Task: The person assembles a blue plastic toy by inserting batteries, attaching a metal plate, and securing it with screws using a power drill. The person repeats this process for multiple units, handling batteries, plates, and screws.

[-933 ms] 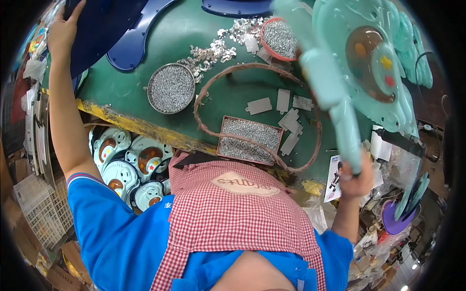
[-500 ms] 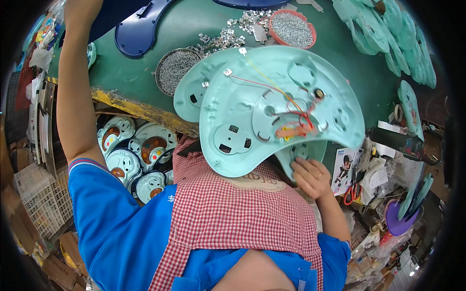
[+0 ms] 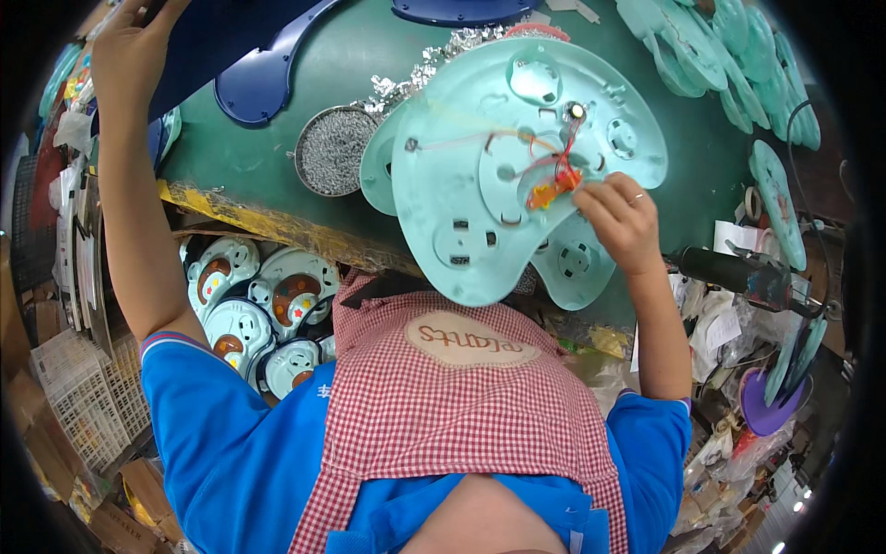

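Note:
A mint-green curved plastic shell, hollow side up, lies tilted over the bench edge. Red wires and a small orange circuit board sit inside it, beside a round metal-rimmed part. My right hand is closed on the shell's inner curved edge, fingertips by the board. A second mint-green shell shows from underneath. At the upper left my left hand grips the edge of a dark blue plastic shell; the top of the picture cuts off part of its fingers.
A round tin of small screws stands on the green bench, with loose metal clips behind it. Finished-looking white panels are stacked below the bench edge. More mint shells lie far right, near a black tool.
The mint shell has shifted up and away from me, turning slightly. My right hand has moved up from the lower shell to the upper one's edge. My left hand has come slightly lower.

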Available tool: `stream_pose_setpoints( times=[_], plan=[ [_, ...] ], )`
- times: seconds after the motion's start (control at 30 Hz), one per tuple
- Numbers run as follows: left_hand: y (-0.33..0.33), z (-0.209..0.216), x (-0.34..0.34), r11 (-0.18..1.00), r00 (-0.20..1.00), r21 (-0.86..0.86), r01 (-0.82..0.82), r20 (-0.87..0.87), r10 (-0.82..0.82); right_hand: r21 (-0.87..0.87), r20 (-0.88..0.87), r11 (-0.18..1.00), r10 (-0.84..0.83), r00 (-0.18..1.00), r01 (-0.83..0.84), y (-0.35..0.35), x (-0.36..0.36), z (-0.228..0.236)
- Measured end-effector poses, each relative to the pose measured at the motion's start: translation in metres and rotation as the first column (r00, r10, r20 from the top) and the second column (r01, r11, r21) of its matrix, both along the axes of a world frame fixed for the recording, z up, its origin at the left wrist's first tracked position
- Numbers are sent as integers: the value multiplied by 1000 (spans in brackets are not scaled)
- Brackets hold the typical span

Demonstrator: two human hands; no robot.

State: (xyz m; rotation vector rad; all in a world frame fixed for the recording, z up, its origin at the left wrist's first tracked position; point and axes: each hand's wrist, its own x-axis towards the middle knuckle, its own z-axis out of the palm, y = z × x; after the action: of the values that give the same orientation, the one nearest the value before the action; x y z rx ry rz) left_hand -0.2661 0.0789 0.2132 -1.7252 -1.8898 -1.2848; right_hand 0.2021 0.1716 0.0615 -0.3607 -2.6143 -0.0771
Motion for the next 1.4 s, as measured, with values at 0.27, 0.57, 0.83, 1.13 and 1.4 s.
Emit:
stream_pose_setpoints(
  times=[0.27,0.57,0.83,1.13,1.4],
  plan=[
    [-31,34,27,996,994,-90,25,109,-15,68,-272,953,-267,925,295,59,-78,43],
    [-25,54,73,922,772,-309,232,-519,-368,-898,-38,427,-318,947,108,-26,-134,-40],
    [-13,-78,163,952,922,-30,304,-242,-302,-863,-415,21,-599,685,-505,-53,-93,12],
    [-2,-69,176,441,-76,-15,897,979,188,-930,-267,-39,-612,744,-366,-52,-79,10],
    [-11,-85,199,527,-144,61,848,982,118,-470,-495,881,-208,844,-59,-36,-56,-9]
  ],
)
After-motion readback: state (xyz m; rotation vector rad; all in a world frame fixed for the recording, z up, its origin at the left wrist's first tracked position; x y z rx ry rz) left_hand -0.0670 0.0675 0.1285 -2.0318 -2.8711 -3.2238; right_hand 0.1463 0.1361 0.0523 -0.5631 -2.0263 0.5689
